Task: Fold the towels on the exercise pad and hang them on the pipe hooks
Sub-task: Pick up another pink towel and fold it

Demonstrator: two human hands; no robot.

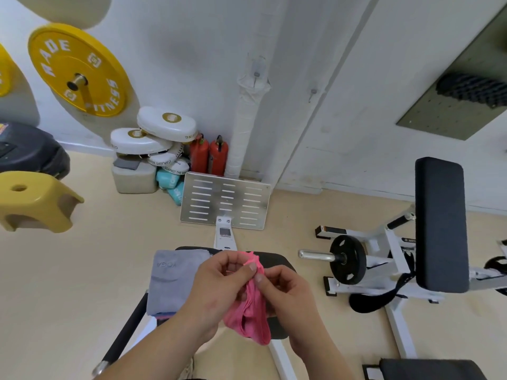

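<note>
A pink towel [253, 314] hangs bunched between my hands above the black exercise pad [279, 263]. My left hand [219, 286] pinches its upper edge with thumb and fingers. My right hand [285, 289] pinches the same edge just to the right. A grey towel [175, 278] marked YOGA lies flat on the pad's left side, with a bit of blue and pink cloth showing under its near edge. On the wrapped white pipe [248, 119] ahead sits a small hook [256, 75]; a second hook [312, 93] is on the wall to its right.
A perforated metal footplate [225, 204] stands past the pad. Two red extinguishers [210, 157], white pads and teal dumbbells crowd the wall corner. A yellow stool [35, 201] is at left, a weight machine with a black plate [347, 259] and black backrest [440, 223] at right.
</note>
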